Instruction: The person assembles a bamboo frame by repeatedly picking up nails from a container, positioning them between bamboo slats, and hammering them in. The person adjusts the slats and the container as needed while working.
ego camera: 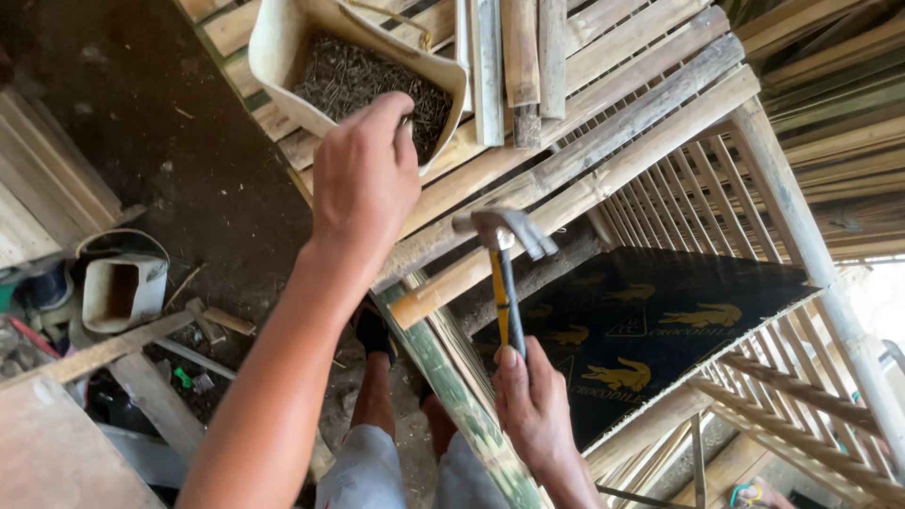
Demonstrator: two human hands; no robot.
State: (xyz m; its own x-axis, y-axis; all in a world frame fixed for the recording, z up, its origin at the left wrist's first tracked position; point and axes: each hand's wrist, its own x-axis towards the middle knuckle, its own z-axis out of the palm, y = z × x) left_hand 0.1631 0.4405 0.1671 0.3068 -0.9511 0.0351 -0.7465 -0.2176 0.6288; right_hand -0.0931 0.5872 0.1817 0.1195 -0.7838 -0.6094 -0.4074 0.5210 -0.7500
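— What are you holding nearest you?

— My right hand [534, 401] is gripping a claw hammer [504, 273] low on its yellow-and-black handle, head up near the front edge of the bamboo frame [603, 174], probably kept ready for striking.

— And the other hand?

— My left hand [363, 174] is reaching further out, fingertips pinched narrow over the cream plastic container [273, 57] of small nails [363, 80]. I can't tell whether a nail is caught between them. The container is sitting on the frame's slats, within easy reach.
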